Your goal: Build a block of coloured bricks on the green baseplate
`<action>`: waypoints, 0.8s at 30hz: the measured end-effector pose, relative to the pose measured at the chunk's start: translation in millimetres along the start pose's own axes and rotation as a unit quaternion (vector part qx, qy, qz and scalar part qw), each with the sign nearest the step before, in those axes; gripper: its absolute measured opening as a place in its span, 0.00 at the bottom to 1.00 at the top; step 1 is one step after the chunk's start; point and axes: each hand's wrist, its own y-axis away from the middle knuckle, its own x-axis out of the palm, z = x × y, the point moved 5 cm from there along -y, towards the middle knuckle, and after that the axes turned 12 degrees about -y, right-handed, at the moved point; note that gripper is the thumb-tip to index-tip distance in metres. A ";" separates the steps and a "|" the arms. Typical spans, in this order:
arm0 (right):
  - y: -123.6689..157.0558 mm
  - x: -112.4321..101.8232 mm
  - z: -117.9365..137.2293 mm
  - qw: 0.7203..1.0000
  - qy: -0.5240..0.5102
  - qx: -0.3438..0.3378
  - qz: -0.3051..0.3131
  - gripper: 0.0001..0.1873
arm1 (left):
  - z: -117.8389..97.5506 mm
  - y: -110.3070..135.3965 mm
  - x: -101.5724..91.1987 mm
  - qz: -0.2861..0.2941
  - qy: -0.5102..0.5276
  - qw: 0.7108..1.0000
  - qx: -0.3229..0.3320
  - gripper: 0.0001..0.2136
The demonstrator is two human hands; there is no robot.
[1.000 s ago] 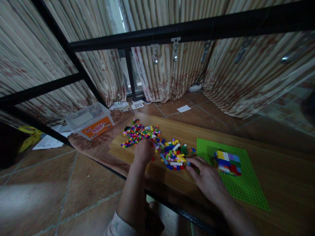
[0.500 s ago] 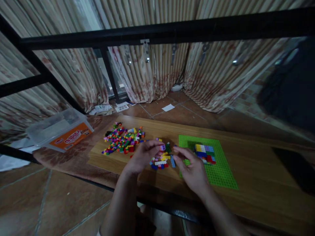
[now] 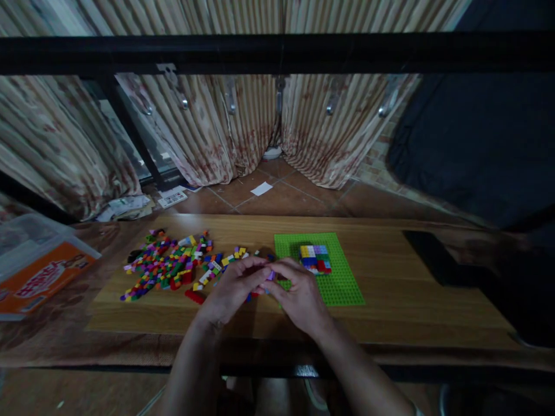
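Low over desk (image 3: 411, 300), left hand (image 3: 229, 292) and right hand (image 3: 303, 297) meet, fingers of both pinching small purple brick (image 3: 271, 276), likely for steadier grip; loose brick pile (image 3: 165, 267) left, green baseplate (image 3: 347, 289) right, within reach

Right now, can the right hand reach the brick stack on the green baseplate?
Probably yes: the right hand sits at the baseplate edge, the brick stack just beyond it, nothing between. Its fingers pinch a purple brick, though.
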 end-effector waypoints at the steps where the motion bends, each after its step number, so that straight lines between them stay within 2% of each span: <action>1: 0.4 -0.1 -0.3 1.000 0.007 0.001 -0.001 0.07 | 1.0 -0.5 0.9 0.002 0.006 1.000 -0.003 0.17; 6: 1.9 -0.1 2.7 1.000 0.021 -0.009 0.005 0.06 | 3.9 -2.8 0.2 0.012 0.065 0.998 -0.010 0.17; 12: 1.5 -3.5 11.7 0.998 -0.041 -0.037 0.005 0.04 | -1.4 -1.0 1.1 0.036 0.111 0.993 -0.011 0.15; 19: 2.4 -8.8 11.7 0.995 -0.084 -0.048 -0.024 0.07 | -4.9 -1.0 3.4 0.046 0.143 0.989 -0.014 0.14; 24: 0.9 -16.8 4.8 0.984 -0.166 -0.018 -0.064 0.09 | -5.5 -1.1 -3.1 0.018 0.153 0.988 -0.010 0.14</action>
